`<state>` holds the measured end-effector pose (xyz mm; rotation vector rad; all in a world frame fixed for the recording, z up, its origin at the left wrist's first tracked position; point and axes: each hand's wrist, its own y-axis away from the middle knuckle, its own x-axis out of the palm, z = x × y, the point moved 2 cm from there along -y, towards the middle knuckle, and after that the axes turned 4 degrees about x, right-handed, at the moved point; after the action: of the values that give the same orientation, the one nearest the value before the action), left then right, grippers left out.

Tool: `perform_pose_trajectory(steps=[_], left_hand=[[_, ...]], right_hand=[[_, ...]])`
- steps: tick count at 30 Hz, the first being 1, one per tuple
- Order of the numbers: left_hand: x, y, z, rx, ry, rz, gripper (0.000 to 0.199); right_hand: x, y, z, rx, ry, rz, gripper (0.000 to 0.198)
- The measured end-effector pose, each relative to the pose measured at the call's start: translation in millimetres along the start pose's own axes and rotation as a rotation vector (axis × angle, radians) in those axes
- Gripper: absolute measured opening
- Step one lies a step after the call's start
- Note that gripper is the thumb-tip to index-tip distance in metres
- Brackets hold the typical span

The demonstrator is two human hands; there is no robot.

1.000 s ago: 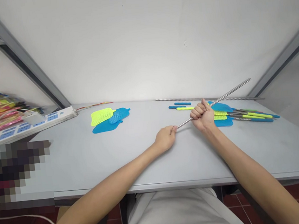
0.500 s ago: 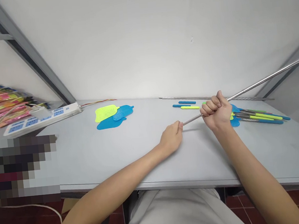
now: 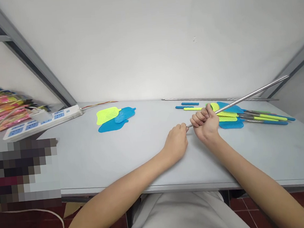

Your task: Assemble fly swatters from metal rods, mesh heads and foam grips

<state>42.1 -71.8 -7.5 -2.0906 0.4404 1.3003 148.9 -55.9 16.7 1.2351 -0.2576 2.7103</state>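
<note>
Metal rod (image 3: 252, 94) looks shorter now, the hands (image 3: 206, 124) closer together along it.

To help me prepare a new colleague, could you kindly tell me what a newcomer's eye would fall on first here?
Probably the shiny metal rod, gripped by the left hand and right hand and slanting up to the right. Next would come the bright yellow and blue mesh paddles overlapping on the left of the grey table, then the handled paddles lying together just right of the right hand.
</note>
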Motion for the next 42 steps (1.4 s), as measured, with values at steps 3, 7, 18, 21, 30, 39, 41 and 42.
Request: perform_pose_trajectory(steps=[3,7,18,21,30,39,41,42], left_hand=[[2,2,4,-0.018,0.034,0.028,0.023],[2,7,2,-0.108,0.013,0.069,0.021],[1,8,0,-0.202,0.078,0.134,0.027],[1,7,1,-0.215,0.105,0.147,0.028],[2,2,6,-0.150,0.238,0.143,0.032],[-7,-3,1,-0.047,0.356,0.095,0.033],[-7,-3,1,-0.033,0.338,0.088,0.034],[-8,-3,2,-0.028,0.325,0.081,0.034]], right_hand=[[-1,2,-4,0.023,-0.014,0.008,0.047],[-4,1,-9,0.094,-0.052,0.059,0.047],[-6,5,-20,0.157,-0.086,0.050,0.048],[-6,6,-22,0.150,-0.074,0.025,0.049],[-2,8,-21,0.175,-0.083,0.081,0.048],[1,1,-4,0.200,-0.024,0.167,0.045],[0,-1,-2,0.205,-0.017,0.175,0.044],[0,-2,-1,0.202,-0.016,0.176,0.044]])
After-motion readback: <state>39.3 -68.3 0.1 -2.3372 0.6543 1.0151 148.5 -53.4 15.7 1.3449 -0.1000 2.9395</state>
